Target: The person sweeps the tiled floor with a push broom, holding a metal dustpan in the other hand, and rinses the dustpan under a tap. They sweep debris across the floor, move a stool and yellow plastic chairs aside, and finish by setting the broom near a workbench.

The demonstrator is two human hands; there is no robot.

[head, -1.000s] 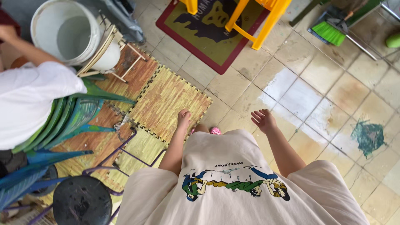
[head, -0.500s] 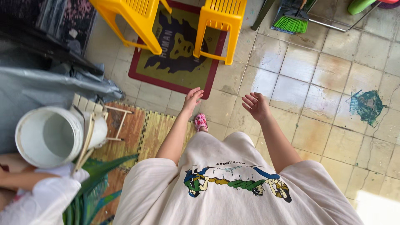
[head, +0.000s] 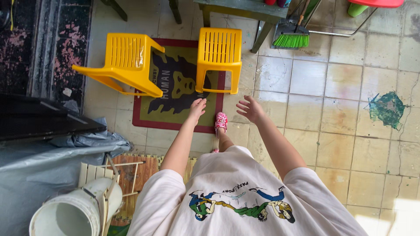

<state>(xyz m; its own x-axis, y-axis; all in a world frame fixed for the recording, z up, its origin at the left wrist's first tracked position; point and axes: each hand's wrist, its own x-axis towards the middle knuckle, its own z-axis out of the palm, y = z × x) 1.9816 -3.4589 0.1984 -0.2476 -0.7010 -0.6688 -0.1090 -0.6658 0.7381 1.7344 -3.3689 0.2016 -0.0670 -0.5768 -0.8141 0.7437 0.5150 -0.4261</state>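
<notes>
My left hand (head: 197, 107) is stretched forward with fingers apart and holds nothing. It hovers over the red-bordered floor mat (head: 153, 111), just below a yellow plastic stool (head: 218, 54). My right hand (head: 250, 108) is also empty and spread, over the tiled floor to the right of the stool. A second yellow plastic stool (head: 124, 61) stands tilted further left on the mat. My foot in a pink shoe (head: 221, 122) steps onto the mat's edge between my hands.
A green-bristled broom (head: 289, 38) leans at the back by a green table leg (head: 262, 35). A white bucket (head: 72, 212) and small wooden frame (head: 127, 172) lie at lower left beside a grey tarp (head: 48, 161). A green paint stain (head: 387, 109) marks the tiles.
I have walked forward: the yellow stools and mat came closer, the bucket slid to the lower left, and the other person in white has left the view. Both hands stay empty.
</notes>
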